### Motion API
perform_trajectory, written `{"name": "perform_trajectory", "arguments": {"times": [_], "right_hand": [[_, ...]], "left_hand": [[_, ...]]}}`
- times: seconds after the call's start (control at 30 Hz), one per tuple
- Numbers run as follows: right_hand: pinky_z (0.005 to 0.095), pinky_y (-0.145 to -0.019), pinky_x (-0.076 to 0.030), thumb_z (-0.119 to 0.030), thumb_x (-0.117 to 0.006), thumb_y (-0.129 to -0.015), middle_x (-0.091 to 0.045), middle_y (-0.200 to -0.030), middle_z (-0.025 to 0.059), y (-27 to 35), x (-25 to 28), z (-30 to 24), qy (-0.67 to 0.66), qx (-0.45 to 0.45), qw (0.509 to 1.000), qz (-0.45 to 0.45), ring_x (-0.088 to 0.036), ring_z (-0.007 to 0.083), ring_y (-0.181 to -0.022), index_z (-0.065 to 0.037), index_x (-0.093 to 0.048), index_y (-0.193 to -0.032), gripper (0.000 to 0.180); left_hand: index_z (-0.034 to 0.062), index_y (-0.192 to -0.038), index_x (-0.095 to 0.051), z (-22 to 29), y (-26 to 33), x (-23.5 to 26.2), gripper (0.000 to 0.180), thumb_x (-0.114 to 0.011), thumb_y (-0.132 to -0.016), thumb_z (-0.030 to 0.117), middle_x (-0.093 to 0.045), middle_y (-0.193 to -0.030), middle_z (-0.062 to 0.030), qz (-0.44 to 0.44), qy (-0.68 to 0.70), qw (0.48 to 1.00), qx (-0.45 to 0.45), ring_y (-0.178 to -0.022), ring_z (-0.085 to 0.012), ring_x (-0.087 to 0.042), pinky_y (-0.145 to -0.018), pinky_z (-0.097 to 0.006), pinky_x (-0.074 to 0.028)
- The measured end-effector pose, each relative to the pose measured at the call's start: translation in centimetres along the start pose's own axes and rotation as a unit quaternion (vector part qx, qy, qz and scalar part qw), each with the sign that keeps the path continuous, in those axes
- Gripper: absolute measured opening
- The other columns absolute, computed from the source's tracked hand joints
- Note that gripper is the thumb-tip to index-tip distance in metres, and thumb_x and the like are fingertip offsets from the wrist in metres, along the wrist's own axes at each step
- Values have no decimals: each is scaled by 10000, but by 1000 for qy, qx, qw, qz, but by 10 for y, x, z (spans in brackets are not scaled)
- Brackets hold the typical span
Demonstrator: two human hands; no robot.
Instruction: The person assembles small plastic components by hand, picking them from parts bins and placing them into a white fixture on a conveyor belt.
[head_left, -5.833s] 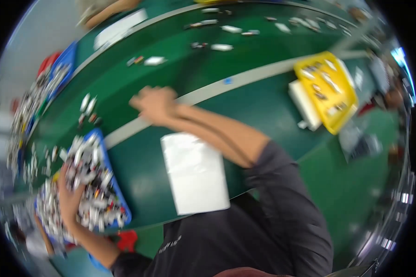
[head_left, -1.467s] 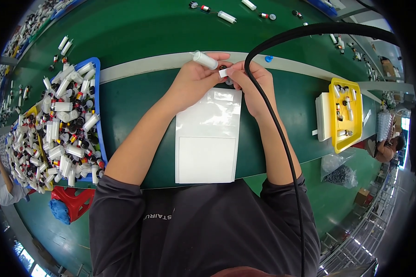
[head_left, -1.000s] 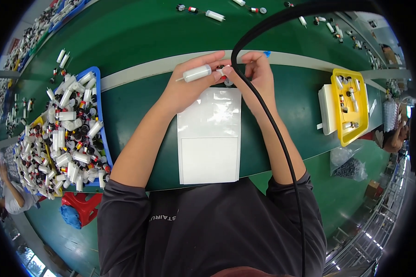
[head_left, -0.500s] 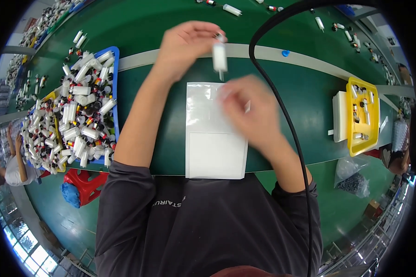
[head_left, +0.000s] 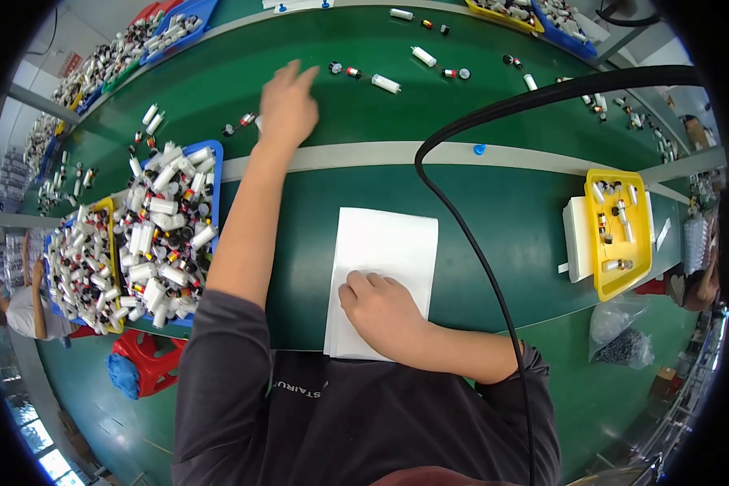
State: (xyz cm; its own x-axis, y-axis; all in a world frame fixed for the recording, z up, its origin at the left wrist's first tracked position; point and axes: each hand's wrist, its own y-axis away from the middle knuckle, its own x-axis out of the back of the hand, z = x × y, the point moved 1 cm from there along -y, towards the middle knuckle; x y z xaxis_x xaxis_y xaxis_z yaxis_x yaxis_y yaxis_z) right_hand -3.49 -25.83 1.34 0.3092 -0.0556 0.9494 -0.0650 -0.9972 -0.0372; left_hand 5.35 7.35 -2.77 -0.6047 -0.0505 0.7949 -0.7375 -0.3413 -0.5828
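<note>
The white sheet (head_left: 389, 247) lies flat at the middle of the surface's (head_left: 494, 259) near edge, matt and plain, layers showing along its left side. Its long axis runs from that edge toward the grey strip (head_left: 364, 154), the far end leaning slightly right. The right hand (head_left: 383, 314) rests on it, fingers bent; I cannot tell whether it pinches anything. Beyond the strip, the left hand (head_left: 289, 107) is blurred, fingers partly spread; whether it holds something cannot be told. Beside its wrist lies a black-and-red part (head_left: 240, 125), slanting away to the right toward a white piece (head_left: 258, 122) mostly hidden by the wrist.
</note>
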Motion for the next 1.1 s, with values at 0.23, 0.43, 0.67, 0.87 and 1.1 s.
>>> {"name": "perform_trajectory", "arguments": {"times": [0.23,0.43,0.67,0.87,1.1], "right_hand": [[357,-688,-544,-115,-704,-827,-560,-920,108,-3,-5,-1,-74,-38,995,59,-628,245,-777,7,-626,-1033,252],[384,-688,-516,-124,-715,-818,-570,-955,102,-2,0,-6,-20,-44,999,15,-628,251,-812,-21,-623,-1036,258],[401,-704,-500,-114,-709,-824,-573,-922,117,-3,-3,2,-52,-43,998,-2,-618,276,-824,-17,-573,-937,202],[453,-706,-495,-94,-650,-876,-586,-838,167,-8,10,15,-189,-12,981,32,-604,340,-765,6,-530,-907,159],[282,-640,-503,-87,-707,-914,-613,-723,43,-23,38,53,-377,-190,906,36,-590,110,-652,-22,-577,-893,147]], "left_hand": [[147,-1268,-623,43,-44,-57,322,-598,-991,309,-618,-1352,-98,-172,36,984,-13,-1330,-330,-511,-1198,-538,-284],[83,-1170,-605,52,-48,-18,333,-565,-1023,379,-674,-1090,-96,-124,240,956,116,-900,-264,-710,-926,-479,-545],[88,-1286,-482,116,39,43,449,-421,-1076,480,-589,-1041,-100,-146,775,476,390,-717,-181,-624,-757,-430,-604],[147,-1301,-488,115,76,35,466,-406,-1065,540,-623,-1115,-92,-169,801,338,465,-896,-219,-665,-890,-450,-591],[139,-1311,-454,106,76,34,457,-349,-1081,520,-617,-1195,-145,-163,824,323,436,-1067,-276,-658,-955,-448,-564]]}}
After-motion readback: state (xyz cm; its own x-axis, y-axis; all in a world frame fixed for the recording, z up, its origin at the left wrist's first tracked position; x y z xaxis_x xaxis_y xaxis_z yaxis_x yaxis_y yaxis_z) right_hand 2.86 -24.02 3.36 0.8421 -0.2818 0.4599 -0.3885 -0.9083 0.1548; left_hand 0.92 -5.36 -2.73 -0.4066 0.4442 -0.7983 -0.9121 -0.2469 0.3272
